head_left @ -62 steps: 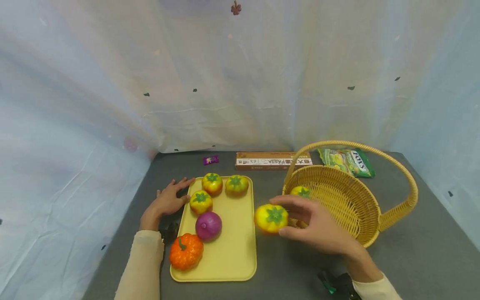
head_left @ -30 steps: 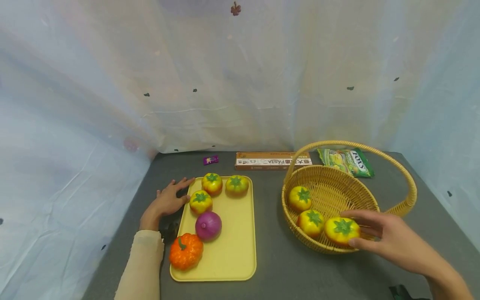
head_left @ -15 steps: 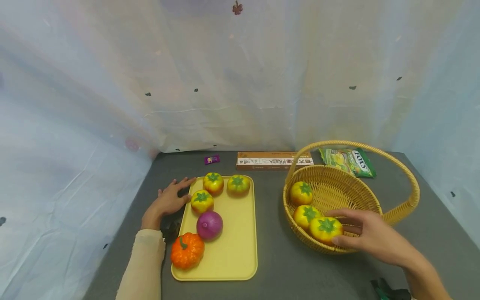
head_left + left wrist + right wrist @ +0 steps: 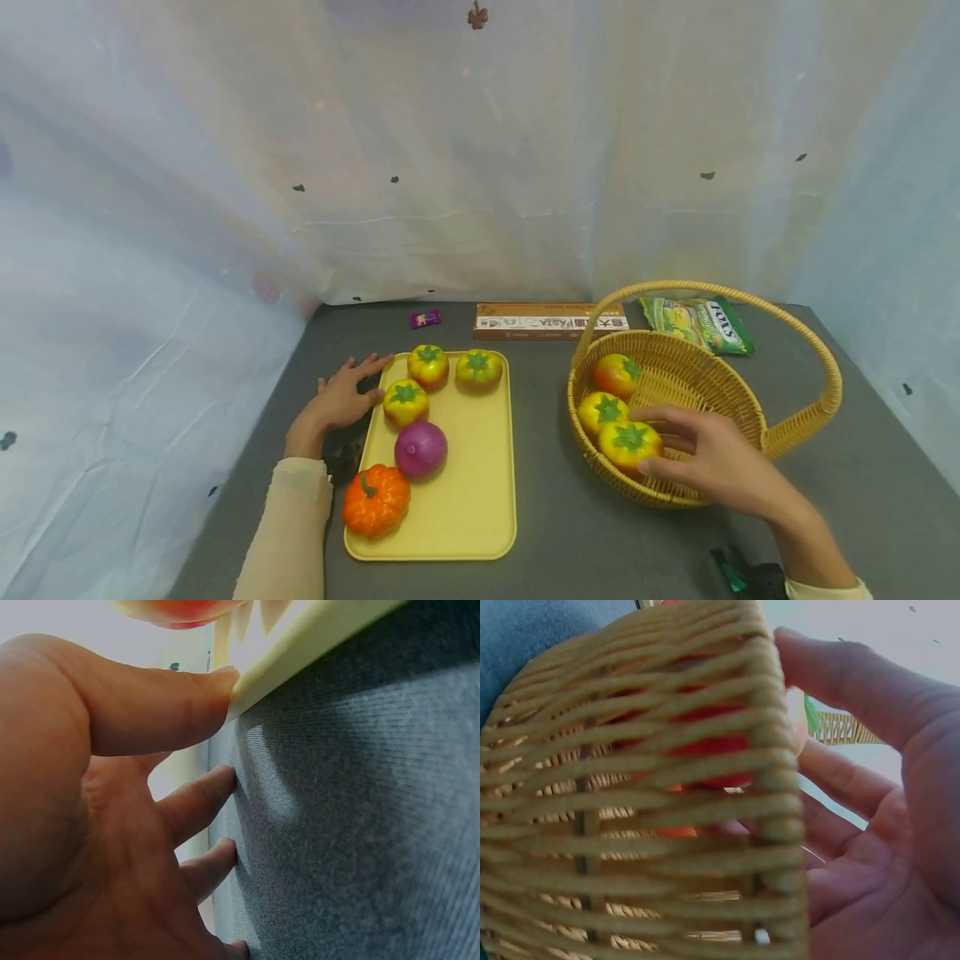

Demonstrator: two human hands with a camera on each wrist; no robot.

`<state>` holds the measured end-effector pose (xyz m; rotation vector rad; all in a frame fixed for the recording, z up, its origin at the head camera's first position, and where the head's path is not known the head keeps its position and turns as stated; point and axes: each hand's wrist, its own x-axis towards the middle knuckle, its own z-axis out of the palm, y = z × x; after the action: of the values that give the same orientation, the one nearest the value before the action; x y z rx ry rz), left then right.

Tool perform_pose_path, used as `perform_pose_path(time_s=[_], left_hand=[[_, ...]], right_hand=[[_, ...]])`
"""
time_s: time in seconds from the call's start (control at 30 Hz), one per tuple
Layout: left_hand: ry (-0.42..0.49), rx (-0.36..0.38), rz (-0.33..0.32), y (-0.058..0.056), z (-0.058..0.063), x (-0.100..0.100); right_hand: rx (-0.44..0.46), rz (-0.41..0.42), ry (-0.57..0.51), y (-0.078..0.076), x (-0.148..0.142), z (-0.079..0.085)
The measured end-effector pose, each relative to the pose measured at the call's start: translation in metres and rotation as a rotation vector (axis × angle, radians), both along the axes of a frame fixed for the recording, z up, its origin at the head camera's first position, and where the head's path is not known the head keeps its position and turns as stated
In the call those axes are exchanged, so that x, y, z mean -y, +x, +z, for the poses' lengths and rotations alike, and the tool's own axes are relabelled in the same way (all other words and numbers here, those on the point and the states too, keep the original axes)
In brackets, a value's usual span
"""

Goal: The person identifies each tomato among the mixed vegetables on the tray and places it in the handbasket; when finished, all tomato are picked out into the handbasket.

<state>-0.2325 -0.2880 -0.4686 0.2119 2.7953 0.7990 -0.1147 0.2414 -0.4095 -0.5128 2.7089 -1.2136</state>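
In the head view, my right hand point(image 4: 716, 458) reaches into the wicker basket point(image 4: 742, 392). Thumb and fingers hold a yellow persimmon point(image 4: 628, 443) with a green leafy top, low in the basket's near left part. Against it lies a second persimmon point(image 4: 602, 410), and a third persimmon point(image 4: 617, 375) is tilted behind. Basket weave hides most of the held fruit in the right wrist view. Fingers spread, my left hand point(image 4: 341, 400) rests on the table beside the yellow tray point(image 4: 476, 500); its thumb point(image 4: 172, 709) touches the tray's edge.
Three persimmons, a purple onion point(image 4: 421, 450) and an orange pumpkin point(image 4: 377, 500) sit on the tray. Behind are a small purple packet point(image 4: 425, 319), a pasta box point(image 4: 551, 322) and a green bag point(image 4: 697, 325). The basket's tall handle point(image 4: 813, 350) arches over its right side.
My right hand carried a persimmon from beside the tray into the basket, then moved left with it. The other two persimmons there shifted, the rear one tipping over. The left hand stayed put.
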Motion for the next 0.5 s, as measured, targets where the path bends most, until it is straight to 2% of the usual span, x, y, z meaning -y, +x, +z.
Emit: perform_pose_path(time_s=[0.23, 0.4, 0.5], left_hand=[[-0.004, -0.002, 0.002, -0.001, -0.002, 0.002], [-0.01, 0.002, 0.004, -0.001, -0.002, 0.002], [-0.012, 0.002, 0.004, -0.001, -0.002, 0.001]], right_hand=[[-0.078, 0.001, 0.015, -0.006, 0.011, -0.008], [-0.07, 0.016, 0.082, -0.006, 0.011, -0.012], [-0.059, -0.007, 0.097, -0.004, 0.009, -0.012]])
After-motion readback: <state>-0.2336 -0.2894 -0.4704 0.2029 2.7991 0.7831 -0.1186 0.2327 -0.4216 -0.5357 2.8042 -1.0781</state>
